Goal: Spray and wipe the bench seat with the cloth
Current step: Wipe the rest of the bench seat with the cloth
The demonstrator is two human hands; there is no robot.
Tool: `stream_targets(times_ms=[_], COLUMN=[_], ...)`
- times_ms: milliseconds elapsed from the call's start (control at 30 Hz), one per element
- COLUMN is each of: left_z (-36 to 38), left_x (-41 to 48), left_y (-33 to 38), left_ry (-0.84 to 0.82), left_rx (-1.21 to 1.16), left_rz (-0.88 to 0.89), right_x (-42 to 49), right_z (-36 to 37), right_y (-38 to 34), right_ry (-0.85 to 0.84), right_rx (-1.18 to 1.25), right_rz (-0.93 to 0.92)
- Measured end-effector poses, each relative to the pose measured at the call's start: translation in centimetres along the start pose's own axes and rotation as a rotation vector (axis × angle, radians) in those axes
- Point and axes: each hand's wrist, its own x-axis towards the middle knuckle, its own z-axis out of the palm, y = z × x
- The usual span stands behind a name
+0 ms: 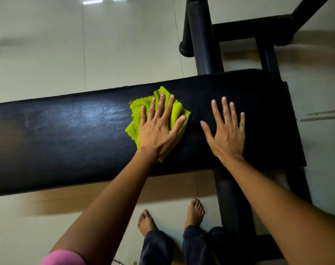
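Note:
A long black padded bench seat point(67, 138) runs across the view from left to right. A crumpled lime-green cloth point(138, 115) lies on its middle. My left hand point(159, 129) presses flat on the cloth with straight, spread fingers. My right hand point(228, 132) rests flat on the bare seat just to the right of the cloth, fingers spread, holding nothing. A wet sheen shows on the seat left of the cloth. No spray bottle is in view.
The bench's black metal frame point(203, 39) rises behind the seat at upper right, and another leg point(230, 203) runs down by my feet. My bare feet point(195, 211) stand on the pale tiled floor point(86, 44) in front of the bench.

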Motion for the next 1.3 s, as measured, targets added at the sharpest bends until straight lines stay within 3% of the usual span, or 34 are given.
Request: stream_targets(times_ms=[67, 133, 233, 300, 400, 600, 800, 1000, 1167, 1300], left_z=[-1.8, -2.7, -2.9, -2.3, -1.9, -1.4, -1.5, -1.6, -2.0, -1.9], left_x=[-0.3, -1.0, -2.6, -3.0, -2.9, -2.9, -3.2, -2.9, -2.9, -1.2], left_y=[-2.8, -6.7, -11.3, -12.1, -12.1, -12.6, -13.1, -12.9, -11.4, -6.4], left_ry=[0.099, 0.194, 0.169, 0.144, 0.165, 0.174, 0.156, 0.13, 0.181, 0.17], left_rx=[-0.04, -0.087, -0.055, -0.009, 0.005, 0.001, -0.007, 0.018, -0.071, -0.115], left_rz=[-0.015, -0.175, -0.341, -0.34, -0.341, -0.329, -0.338, -0.325, -0.327, -0.216], right_x=[0.0, 0.0, -0.6, -1.3, -1.5, 1.4, -0.7, 4.7, 0.6, 1.1], right_z=[-0.3, -0.7, -2.0, -2.6, -1.1, 2.4, 2.5, 0.7, 1.2, -0.1], right_y=[0.1, 0.0, -2.8, -6.6, -12.9, -20.1, -16.3, -12.7, -11.5, -6.9], right_ry=[-0.02, -0.034, 0.085, 0.194, 0.185, 0.175, 0.087, 0.008, 0.046, 0.018], right_rx=[0.006, 0.041, 0.137, 0.167, 0.151, 0.121, -0.026, -0.016, -0.014, -0.021], right_rz=[0.005, 0.021, 0.066, 0.002, -0.105, 0.256, -0.051, -0.037, -0.135, -0.077])
